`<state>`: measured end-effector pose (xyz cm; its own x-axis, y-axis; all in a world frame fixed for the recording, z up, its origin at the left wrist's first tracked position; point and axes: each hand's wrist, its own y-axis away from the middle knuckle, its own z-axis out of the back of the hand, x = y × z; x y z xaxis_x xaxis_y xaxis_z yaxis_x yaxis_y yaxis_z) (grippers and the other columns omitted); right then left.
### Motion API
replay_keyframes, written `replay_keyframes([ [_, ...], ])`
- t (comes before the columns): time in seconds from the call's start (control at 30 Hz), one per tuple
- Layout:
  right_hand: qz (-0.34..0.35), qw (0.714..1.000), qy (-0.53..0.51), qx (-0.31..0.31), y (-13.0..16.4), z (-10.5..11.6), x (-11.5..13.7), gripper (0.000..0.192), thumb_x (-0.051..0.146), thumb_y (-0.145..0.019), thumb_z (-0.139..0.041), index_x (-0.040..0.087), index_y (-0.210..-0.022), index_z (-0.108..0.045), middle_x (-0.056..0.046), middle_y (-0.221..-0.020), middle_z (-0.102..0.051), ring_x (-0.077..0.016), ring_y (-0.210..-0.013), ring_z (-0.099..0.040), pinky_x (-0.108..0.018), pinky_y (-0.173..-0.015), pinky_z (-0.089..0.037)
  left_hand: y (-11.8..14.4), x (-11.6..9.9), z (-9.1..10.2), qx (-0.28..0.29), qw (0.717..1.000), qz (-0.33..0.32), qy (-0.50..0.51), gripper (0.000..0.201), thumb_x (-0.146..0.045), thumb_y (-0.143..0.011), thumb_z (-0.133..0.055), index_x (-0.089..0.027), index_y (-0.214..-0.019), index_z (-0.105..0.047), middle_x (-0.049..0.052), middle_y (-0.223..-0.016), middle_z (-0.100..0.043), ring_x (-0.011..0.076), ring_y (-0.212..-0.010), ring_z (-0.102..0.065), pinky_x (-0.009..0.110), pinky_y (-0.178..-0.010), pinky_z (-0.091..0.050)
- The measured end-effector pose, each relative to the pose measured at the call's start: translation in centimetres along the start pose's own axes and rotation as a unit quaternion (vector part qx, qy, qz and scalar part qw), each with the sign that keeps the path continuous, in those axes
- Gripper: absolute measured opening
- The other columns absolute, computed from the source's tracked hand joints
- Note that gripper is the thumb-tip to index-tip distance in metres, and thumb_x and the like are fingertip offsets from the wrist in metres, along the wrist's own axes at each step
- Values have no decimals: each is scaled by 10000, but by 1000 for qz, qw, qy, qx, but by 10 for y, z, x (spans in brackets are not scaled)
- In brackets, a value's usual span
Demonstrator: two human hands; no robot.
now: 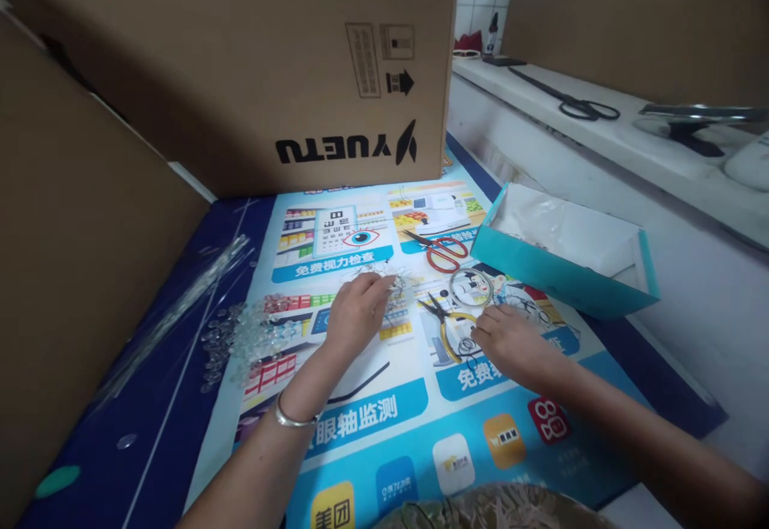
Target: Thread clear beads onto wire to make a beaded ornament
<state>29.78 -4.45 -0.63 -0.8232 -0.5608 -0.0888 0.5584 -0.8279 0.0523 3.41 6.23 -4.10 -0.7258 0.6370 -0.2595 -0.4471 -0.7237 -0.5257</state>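
While the clear beads lie heaped on the poster well to your left, keep them out of the forearm's sweep. Left hand: fingers curled down on a small tangle of wire; what it pinches, cannot tell. Pliers lie free between the hands. Right hand: fingertips closed narrow at thin rings beside the handles; lift one only. Scissors and blue box sit beyond.
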Motion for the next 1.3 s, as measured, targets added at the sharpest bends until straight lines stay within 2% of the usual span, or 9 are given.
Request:
replay_keyframes([
  [0.2,-54,995,-79,-16,2,9,-6,164,112,-814,-456,159,-764,-605,-76,-793,-610,-201,-777,-519,-328,-718,-352,0,3,5,3,998,11,65,309,-211,-857,-449,-247,-1152,-533,71,-1020,-576,193,-953,-536,343,-812,-450],
  [0.33,-111,951,-286,-35,-7,32,-3,152,172,-834,-448,188,-784,-591,-17,-775,-624,-130,-697,-553,-223,-614,-376,2,-4,19,-26,991,47,126,297,-207,-843,-477,-235,-1131,-546,80,-1070,-568,201,-1003,-524,359,-847,-445],
  [0.43,-110,918,-379,-46,-26,43,10,114,184,-803,-493,197,-752,-593,13,-739,-625,-111,-671,-562,-193,-584,-379,7,-26,34,-48,972,92,212,244,-223,-831,-513,-218,-1064,-583,77,-1026,-584,183,-952,-547,337,-849,-444],
  [0.6,-44,904,-417,-79,-60,40,33,122,134,-762,-521,203,-773,-620,25,-731,-639,-103,-662,-573,-187,-596,-383,21,-65,48,80,906,176,377,182,-286,-813,-552,-206,-950,-640,47,-899,-630,149,-801,-580,263,-729,-468],
  [0.7,-25,908,-408,-98,-71,32,40,120,141,-763,-534,206,-790,-631,11,-791,-656,-121,-733,-587,-198,-631,-396,28,-72,46,87,876,242,407,171,-305,-820,-534,-194,-874,-651,36,-809,-634,134,-695,-572,241,-633,-461],
  [0.87,-34,900,-417,-119,-74,17,41,124,120,-761,-529,194,-793,-622,-5,-783,-657,-135,-738,-591,-220,-646,-412,34,-67,36,71,915,237,320,210,-308,-825,-520,-185,-678,-605,24,-671,-596,140,-655,-551,250,-612,-432],
  [1.1,-34,891,-439,-112,-73,8,41,111,133,-792,-516,205,-848,-578,11,-779,-638,-124,-703,-584,-217,-606,-420,39,-61,27,83,960,146,226,164,-250,-868,-431,-195,-749,-531,39,-728,-566,152,-683,-523,260,-598,-404],
  [1.2,-9,909,-397,-124,-73,8,42,130,151,-821,-500,191,-925,-567,-23,-848,-640,-150,-771,-585,-250,-662,-443,40,-61,27,81,962,148,214,160,-245,-864,-428,-196,-742,-519,39,-727,-559,157,-684,-511,262,-599,-396],
  [1.3,42,932,-318,-166,-71,6,44,144,154,-855,-455,164,-920,-583,-70,-887,-631,-184,-838,-566,-311,-750,-444,38,-64,29,82,939,212,259,192,-268,-873,-413,-197,-718,-502,22,-700,-549,145,-659,-504,251,-592,-393],
])
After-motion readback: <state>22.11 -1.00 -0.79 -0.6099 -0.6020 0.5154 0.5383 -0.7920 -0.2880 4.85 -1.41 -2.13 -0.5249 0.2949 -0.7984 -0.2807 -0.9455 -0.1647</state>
